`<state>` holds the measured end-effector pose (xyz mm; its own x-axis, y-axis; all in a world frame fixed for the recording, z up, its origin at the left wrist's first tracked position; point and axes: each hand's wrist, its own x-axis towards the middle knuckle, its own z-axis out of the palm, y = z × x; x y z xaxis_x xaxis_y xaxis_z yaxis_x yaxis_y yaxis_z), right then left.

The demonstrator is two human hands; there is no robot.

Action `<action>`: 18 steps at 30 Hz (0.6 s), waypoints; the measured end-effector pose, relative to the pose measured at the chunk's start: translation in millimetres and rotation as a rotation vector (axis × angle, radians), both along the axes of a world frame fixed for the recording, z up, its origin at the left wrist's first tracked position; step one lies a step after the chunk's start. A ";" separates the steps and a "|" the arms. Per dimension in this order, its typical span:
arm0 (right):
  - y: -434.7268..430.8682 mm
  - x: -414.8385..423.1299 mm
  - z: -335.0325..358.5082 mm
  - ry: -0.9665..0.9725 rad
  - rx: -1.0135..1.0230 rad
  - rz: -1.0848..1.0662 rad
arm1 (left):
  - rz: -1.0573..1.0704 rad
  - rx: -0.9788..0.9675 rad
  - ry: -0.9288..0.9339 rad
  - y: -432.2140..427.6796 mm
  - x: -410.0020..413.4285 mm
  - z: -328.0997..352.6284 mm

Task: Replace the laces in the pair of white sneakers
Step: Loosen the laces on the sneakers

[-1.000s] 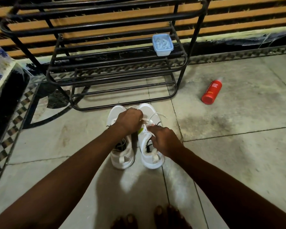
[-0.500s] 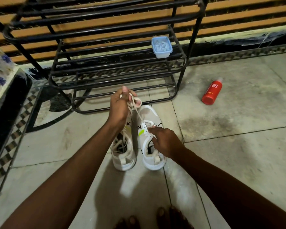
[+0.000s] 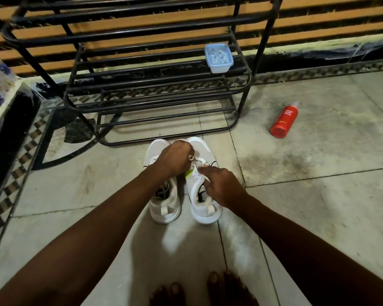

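Two white sneakers stand side by side on the tiled floor, toes pointing away from me. The left sneaker shows a dark opening. The right sneaker has a neon-yellow tag near its eyelets. A white lace runs across the right sneaker's upper eyelets. My left hand is curled over the toe area between both shoes and grips the lace. My right hand pinches the lace at the right sneaker's eyelets and hides part of its tongue.
A black metal shoe rack stands just beyond the sneakers, with a pale blue lidded box on one shelf. A red foam body wash bottle lies on the floor to the right. My bare toes are near the bottom edge.
My left hand, raised toward the rack with the lace half a second ago, has come back down onto the sneakers' toes. My right hand has shifted slightly forward on the right sneaker.
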<state>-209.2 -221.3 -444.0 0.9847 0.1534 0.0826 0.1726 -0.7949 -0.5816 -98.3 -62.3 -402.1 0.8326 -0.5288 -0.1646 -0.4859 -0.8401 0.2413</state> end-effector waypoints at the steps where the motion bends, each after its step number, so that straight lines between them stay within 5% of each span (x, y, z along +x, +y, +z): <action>1: 0.2 0.2 0.1 0.000 0.004 -0.001 | 0.009 -0.035 0.037 2.7 0.8 0.8; 9: 0.5 -2.5 2.1 -0.015 0.082 -0.025 | 0.060 -0.189 0.038 9.4 5.5 -4.6; 18: 2.6 -10.3 4.8 -0.157 0.087 -0.044 | 0.133 -0.081 0.100 1.3 7.7 -4.3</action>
<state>-219.5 -218.7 -439.2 0.9642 0.0957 0.2473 0.2329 -0.7514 -0.6174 -90.6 -61.0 -406.4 0.8778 -0.4300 -0.2112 -0.3420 -0.8712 0.3522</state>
